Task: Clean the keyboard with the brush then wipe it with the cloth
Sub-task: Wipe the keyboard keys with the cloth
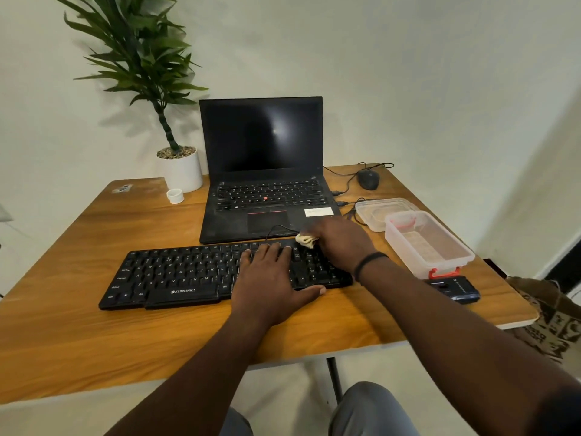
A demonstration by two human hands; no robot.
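A black keyboard (pixel 176 275) lies across the wooden table (pixel 78 341) in front of me. My left hand (pixel 270 278) rests flat on the keyboard's right half, fingers spread over the keys, thumb on the table edge side. My right hand (pixel 341 243) presses a small cream cloth (pixel 305 240) onto the keyboard's far right corner; only a bunched bit of cloth shows past my fingers. No brush is visible.
An open black laptop (pixel 261 171) stands just behind the keyboard. A clear plastic box (pixel 430 247) with red clips and its lid (pixel 374 212) sit to the right, a dark device (pixel 456 289) in front. A mouse (pixel 368 179), potted plant (pixel 180 171) and small white cup (pixel 175 196) stand at the back.
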